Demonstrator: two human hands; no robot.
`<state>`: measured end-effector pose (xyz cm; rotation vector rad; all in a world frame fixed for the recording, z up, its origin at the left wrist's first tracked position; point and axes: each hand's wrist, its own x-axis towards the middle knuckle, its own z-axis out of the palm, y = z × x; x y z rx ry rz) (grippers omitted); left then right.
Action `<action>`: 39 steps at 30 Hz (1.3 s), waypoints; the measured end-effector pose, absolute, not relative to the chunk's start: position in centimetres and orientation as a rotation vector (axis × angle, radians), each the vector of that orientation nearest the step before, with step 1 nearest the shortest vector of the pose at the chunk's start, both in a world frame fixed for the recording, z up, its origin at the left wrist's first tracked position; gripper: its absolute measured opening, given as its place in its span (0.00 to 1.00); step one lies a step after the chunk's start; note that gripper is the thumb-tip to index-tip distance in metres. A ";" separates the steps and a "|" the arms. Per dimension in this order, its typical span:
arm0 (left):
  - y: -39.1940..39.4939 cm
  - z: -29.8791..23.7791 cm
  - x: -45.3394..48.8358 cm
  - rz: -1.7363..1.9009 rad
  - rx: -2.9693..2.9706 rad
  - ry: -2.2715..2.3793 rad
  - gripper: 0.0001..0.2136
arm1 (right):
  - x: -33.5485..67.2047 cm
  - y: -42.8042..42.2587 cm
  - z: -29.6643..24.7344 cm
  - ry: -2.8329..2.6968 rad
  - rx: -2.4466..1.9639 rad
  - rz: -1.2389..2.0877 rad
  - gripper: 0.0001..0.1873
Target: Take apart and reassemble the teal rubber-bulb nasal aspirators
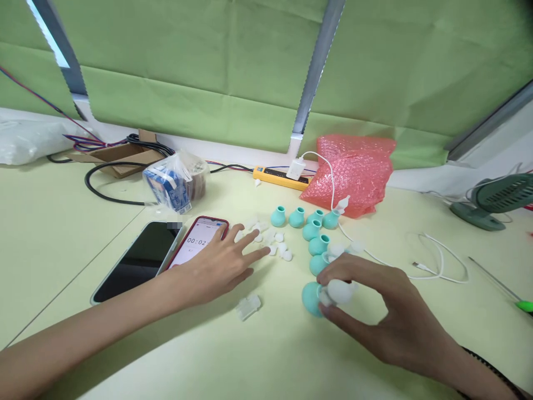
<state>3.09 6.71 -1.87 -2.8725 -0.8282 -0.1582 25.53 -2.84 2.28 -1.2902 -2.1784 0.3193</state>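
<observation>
My right hand [387,311] pinches a white, translucent bulb-shaped tip [339,291] between thumb and forefinger. That tip meets the mouth of the nearest turquoise rubber bulb [311,299]; whether it is pushed in is hidden by the fingers. My left hand [229,253] is open, its fingers spread beside a small heap of white plastic pieces [270,239], and it holds nothing. Several turquoise bulbs [296,217] stand in a bent row, mouths up. One bulb at the back [331,219] carries a white tip, and so does another just behind my right hand.
A dark phone [144,261] and a red-cased phone showing a timer [199,241] lie under my left forearm's far side. A clear plastic piece [249,306] sits front centre. Behind are a yellow power strip [270,178], pink bubble wrap [353,175], a white cable [441,266] and a green fan [495,200].
</observation>
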 end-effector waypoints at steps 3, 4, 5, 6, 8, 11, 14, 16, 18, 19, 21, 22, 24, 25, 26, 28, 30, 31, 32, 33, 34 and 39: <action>6.6 -3.9 3.0 -0.039 -2.891 -0.775 0.21 | 25.7 -2.0 1.4 -2.120 -1.315 0.132 0.10; 6.6 -4.4 2.9 -0.018 -2.908 -0.768 0.21 | 25.8 -1.7 1.0 -2.091 -1.298 0.036 0.14; 6.5 -4.7 3.0 -0.003 -2.926 -0.766 0.22 | 25.8 -1.5 0.6 -2.074 -1.258 -0.064 0.17; 6.5 -4.9 3.0 0.014 -2.944 -0.768 0.23 | 25.9 -1.2 0.3 -2.073 -1.204 -0.168 0.20; 6.6 -5.0 3.3 0.040 -2.967 -0.774 0.26 | 26.1 -0.5 -0.1 -2.115 -1.101 -0.395 0.20; 6.6 -4.7 4.1 0.072 -2.992 -0.770 0.29 | 26.4 0.5 -0.4 -2.194 -1.085 -0.687 0.15; 6.4 -4.5 4.7 0.119 -2.994 -0.799 0.28 | 26.7 1.4 -0.7 -2.218 -1.161 -0.829 0.12; 6.1 -4.5 4.8 0.178 -3.001 -0.821 0.29 | 26.7 1.7 -0.9 -2.256 -1.205 -0.859 0.12; 5.8 -4.5 4.8 0.223 -3.011 -0.822 0.30 | 26.7 1.9 -1.2 -2.296 -1.266 -0.861 0.14; 5.8 -4.6 4.7 0.226 -3.010 -0.821 0.30 | 26.7 2.0 -1.3 -2.303 -1.295 -0.856 0.16; 5.8 -4.6 4.6 0.190 -2.998 -0.814 0.30 | 26.7 2.1 -1.5 -2.301 -1.319 -0.834 0.18; 5.9 -4.5 4.5 0.159 -2.993 -0.804 0.30 | 26.7 2.1 -1.6 -2.294 -1.315 -0.820 0.17; 6.1 -4.4 4.3 0.096 -2.987 -0.786 0.29 | 26.7 2.3 -1.8 -2.281 -1.297 -0.787 0.15; 6.2 -4.3 4.2 0.073 -2.993 -0.776 0.29 | 26.8 2.3 -1.9 -2.280 -1.296 -0.773 0.14; 6.3 -4.2 4.2 0.060 -3.004 -0.767 0.28 | 26.9 2.4 -2.0 -2.283 -1.295 -0.767 0.13; 6.4 -4.1 4.1 0.052 -3.024 -0.758 0.27 | 27.0 2.6 -2.1 -2.303 -1.305 -0.762 0.13; 6.5 -4.2 4.2 0.045 -3.009 -0.770 0.26 | 27.1 2.7 -2.2 -2.320 -1.315 -0.769 0.14; 6.6 -4.2 4.3 0.036 -2.990 -0.782 0.26 | 27.2 2.7 -2.2 -2.320 -1.322 -0.778 0.15; 6.6 -4.4 4.4 0.038 -2.973 -0.795 0.26 | 27.2 2.8 -2.2 -2.318 -1.331 -0.789 0.16; 6.6 -4.5 4.5 0.054 -2.967 -0.805 0.27 | 27.2 2.8 -2.2 -2.314 -1.336 -0.796 0.17; 6.6 -4.5 4.5 0.086 -2.972 -0.809 0.28 | 27.2 2.9 -2.2 -2.309 -1.333 -0.800 0.16; 6.3 -4.4 4.3 0.136 -3.013 -0.770 0.28 | 27.4 3.1 -2.4 -2.237 -1.298 -0.815 0.13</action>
